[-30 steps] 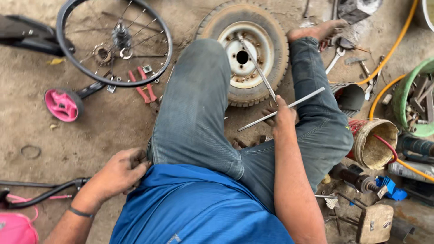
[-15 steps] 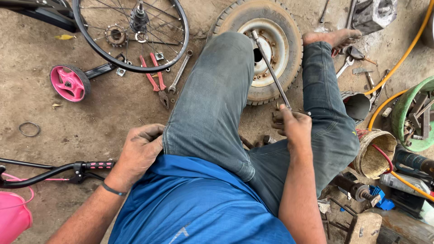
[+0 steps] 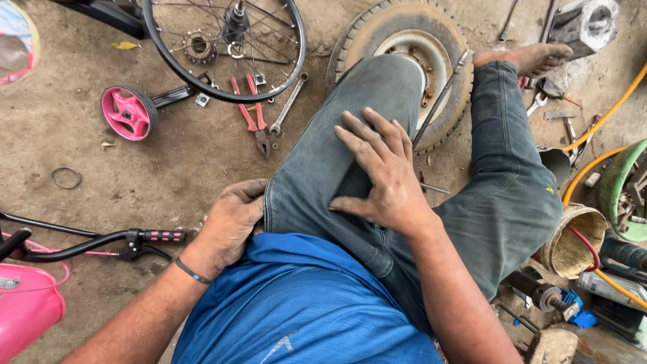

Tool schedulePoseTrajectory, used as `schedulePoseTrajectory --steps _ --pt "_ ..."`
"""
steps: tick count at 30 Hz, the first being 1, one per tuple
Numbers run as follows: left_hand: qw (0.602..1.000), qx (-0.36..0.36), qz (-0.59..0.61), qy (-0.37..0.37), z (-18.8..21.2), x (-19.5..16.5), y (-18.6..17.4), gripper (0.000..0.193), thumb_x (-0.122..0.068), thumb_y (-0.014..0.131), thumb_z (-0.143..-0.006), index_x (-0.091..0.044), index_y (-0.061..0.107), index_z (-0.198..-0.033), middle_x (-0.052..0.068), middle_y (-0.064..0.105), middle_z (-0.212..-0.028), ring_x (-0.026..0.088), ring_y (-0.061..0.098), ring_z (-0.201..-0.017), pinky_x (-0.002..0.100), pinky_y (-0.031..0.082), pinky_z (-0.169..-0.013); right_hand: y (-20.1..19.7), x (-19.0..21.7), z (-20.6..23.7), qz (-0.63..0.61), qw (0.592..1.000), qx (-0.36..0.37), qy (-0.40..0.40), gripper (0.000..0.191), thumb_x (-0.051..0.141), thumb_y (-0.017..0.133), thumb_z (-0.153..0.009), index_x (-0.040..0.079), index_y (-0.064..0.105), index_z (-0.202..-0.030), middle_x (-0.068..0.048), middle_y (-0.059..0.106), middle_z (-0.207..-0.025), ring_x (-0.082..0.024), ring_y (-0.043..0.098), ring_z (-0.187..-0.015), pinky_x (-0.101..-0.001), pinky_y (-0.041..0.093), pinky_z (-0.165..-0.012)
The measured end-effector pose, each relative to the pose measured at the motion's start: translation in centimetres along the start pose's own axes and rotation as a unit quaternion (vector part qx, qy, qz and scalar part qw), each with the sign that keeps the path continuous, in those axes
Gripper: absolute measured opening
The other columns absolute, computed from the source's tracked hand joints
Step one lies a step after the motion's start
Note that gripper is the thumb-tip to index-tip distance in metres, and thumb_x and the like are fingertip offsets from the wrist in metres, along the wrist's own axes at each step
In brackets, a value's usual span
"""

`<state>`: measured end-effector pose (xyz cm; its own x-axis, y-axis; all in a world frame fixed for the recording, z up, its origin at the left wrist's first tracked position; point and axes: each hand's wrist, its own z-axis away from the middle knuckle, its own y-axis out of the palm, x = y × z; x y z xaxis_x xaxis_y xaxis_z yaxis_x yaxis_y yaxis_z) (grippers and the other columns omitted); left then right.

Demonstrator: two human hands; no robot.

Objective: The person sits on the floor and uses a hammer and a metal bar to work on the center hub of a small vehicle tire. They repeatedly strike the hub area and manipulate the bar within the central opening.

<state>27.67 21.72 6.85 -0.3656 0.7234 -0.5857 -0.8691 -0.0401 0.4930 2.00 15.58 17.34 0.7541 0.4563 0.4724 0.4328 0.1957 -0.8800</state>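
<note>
Fingers (image 3: pixel 377 138) of the grimy right hand (image 3: pixel 381 175) are lying spread wide, empty, on the grey-blue denim thigh (image 3: pixel 317 168); the left hand (image 3: pixel 229 219) is curling narrowly against its outer side, gripping nothing visible.

Grimy hands, right (image 3: pixel 377 172) and left (image 3: pixel 232 219), rest on jeans (image 3: pixel 323 168).

Ahead of you on the dirt floor (image 3: pixel 168 162) lies a spoked bicycle wheel (image 3: pixel 226 47), with red-handled pliers (image 3: pixel 253 111) and a spanner (image 3: pixel 288 104) just below its rim. To the left of them you see a small pink training wheel (image 3: pixel 128 112), and a loose ring (image 3: pixel 66 177) lies further left. A black handlebar with a pink grip (image 3: pixel 162 236) reaches in from your left. On your right, an orange hose (image 3: pixel 606 114) curves past a green tub (image 3: pixel 620 189).
</note>
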Motion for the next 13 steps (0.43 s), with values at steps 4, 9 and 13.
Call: schedulePoseTrajectory --steps 4,9,13 --pt "0.998 -0.044 0.046 0.010 0.2 0.2 0.6 0.028 -0.013 0.071 -0.091 0.003 0.072 -0.114 0.002 0.075 -0.087 0.005 0.064 -0.063 0.019 0.048 -0.051 0.1 0.4 -0.8 0.007 0.999 0.031 -0.007 0.110 0.039 0.097 -0.049 0.013 0.053 -0.146 -0.006 0.054 -0.151 -0.038 0.038 -0.145 -0.0536 0.032 -0.121" --pt "0.994 -0.099 0.050 -0.027 1.2 0.4 -0.2 0.028 -0.012 0.073 -0.088 0.004 0.074 -0.112 0.004 0.072 -0.081 0.008 0.056 -0.054 0.022 0.042 -0.047 -1.1 0.0 -0.5 -0.047 0.999 0.018 -0.021 0.107 0.035 0.097 -0.057 0.007 0.050 -0.149 -0.016 0.050 -0.154 -0.038 0.041 -0.146 -0.0525 0.035 -0.123" --pt "0.990 -0.113 0.072 -0.045 3.7 1.2 -4.3 0.028 -0.009 0.075 -0.090 0.006 0.069 -0.112 0.006 0.066 -0.076 0.013 0.054 -0.053 0.028 0.043 -0.048 -0.8 -1.4 0.6 -0.080 0.997 0.009 0.005 0.104 0.030 0.097 -0.064 0.008 0.048 -0.153 -0.016 0.050 -0.158 -0.034 0.048 -0.149 -0.0487 0.040 -0.126"
